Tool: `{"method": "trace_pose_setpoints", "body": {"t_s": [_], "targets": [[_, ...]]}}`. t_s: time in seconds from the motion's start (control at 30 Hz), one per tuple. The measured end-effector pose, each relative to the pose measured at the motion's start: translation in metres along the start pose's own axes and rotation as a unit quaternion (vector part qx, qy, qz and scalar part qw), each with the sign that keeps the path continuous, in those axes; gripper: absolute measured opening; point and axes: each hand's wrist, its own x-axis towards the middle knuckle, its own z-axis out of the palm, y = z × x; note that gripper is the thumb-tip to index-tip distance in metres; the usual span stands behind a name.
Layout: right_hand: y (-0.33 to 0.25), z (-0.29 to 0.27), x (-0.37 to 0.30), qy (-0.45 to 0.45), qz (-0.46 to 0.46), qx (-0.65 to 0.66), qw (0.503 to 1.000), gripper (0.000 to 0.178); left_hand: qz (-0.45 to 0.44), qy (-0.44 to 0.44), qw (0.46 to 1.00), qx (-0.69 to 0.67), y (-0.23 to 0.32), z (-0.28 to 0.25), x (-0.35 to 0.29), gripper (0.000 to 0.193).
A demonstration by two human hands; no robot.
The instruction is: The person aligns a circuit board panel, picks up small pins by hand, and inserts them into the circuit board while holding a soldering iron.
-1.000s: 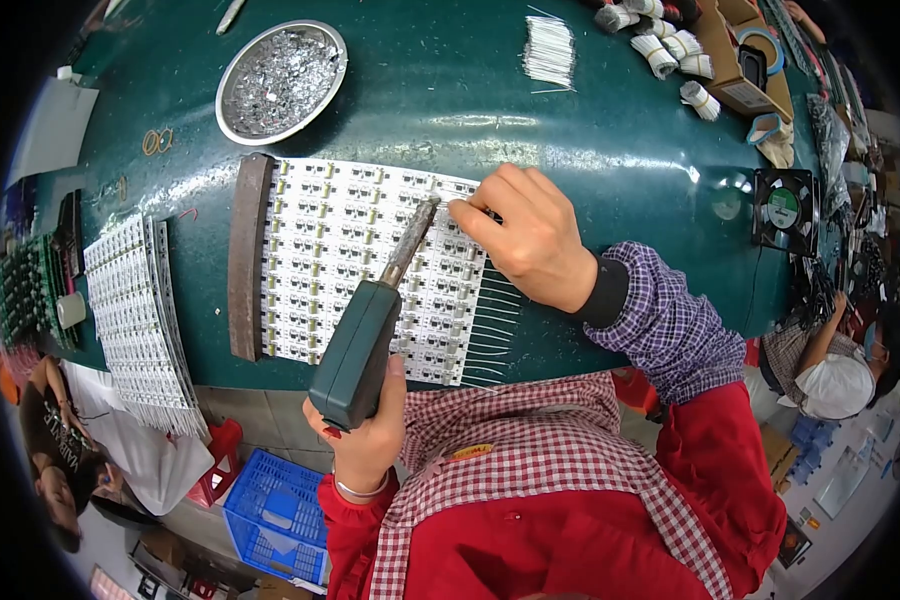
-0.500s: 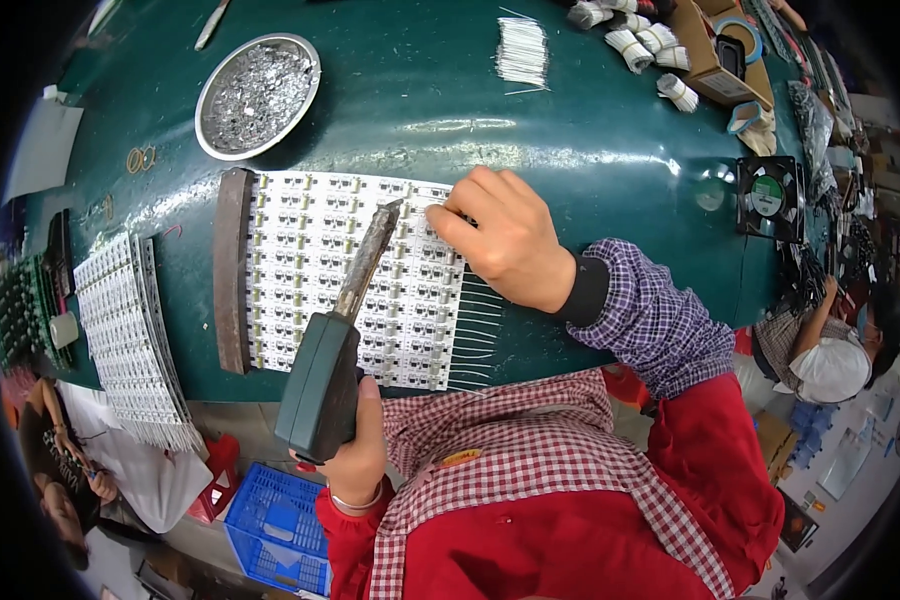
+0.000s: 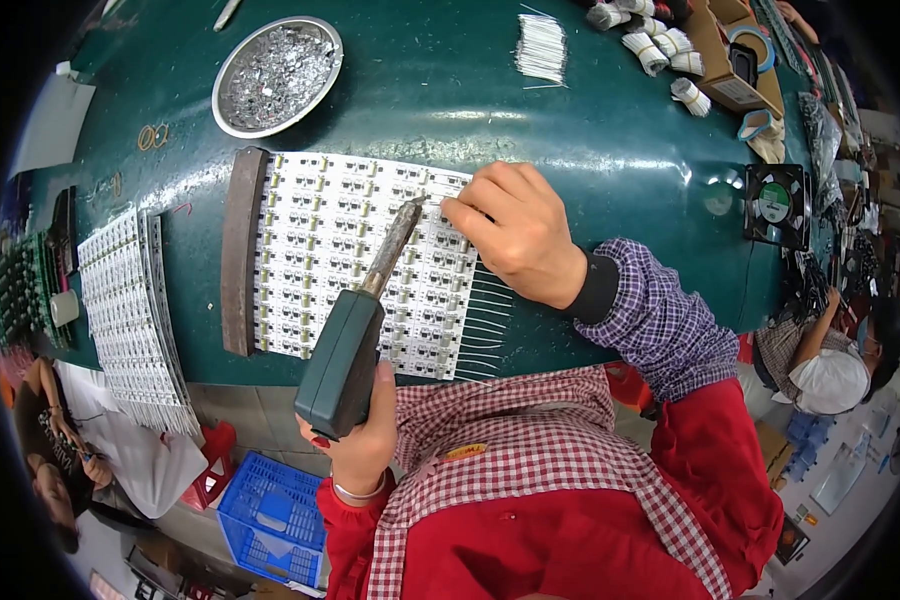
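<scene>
Just one soldering iron in left hand, one circuit panel

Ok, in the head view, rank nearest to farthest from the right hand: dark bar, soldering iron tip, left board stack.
1. Soldering iron tip, just left of the right hand.
2. Dark bar, farther left.
3. Left board stack, leftmost.

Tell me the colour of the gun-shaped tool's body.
The gun-shaped tool's body is dark green, best seen in the head view.

The soldering gun is dark green, the circuit panel white, the apron red-and-white checked.
</scene>
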Motion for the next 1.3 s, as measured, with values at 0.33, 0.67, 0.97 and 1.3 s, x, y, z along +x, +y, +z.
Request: {"method": "trace_pose_setpoints", "body": {"t_s": [0.33,0.67,0.97,1.3], "targets": [[-0.001,0.000,0.002,-0.010,-0.002,-0.009,1.000,0.026,0.039,-0.027,0.998,0.039,0.002,0.001,0.006,0.015],[-0.001,0.000,0.002,-0.005,-0.003,-0.011,1.000,0.025,-0.020,-0.009,0.999,0.033,-0.005,-0.005,-0.002,0.021],[-0.002,0.001,0.002,0.028,0.006,0.018,0.999,0.026,-0.010,-0.008,1.000,0.013,-0.003,-0.005,-0.004,0.026],[-0.006,0.002,-0.004,0.003,0.003,0.014,1.000,0.016,-0.017,-0.008,1.000,0.011,-0.003,-0.007,-0.009,0.026]]}}
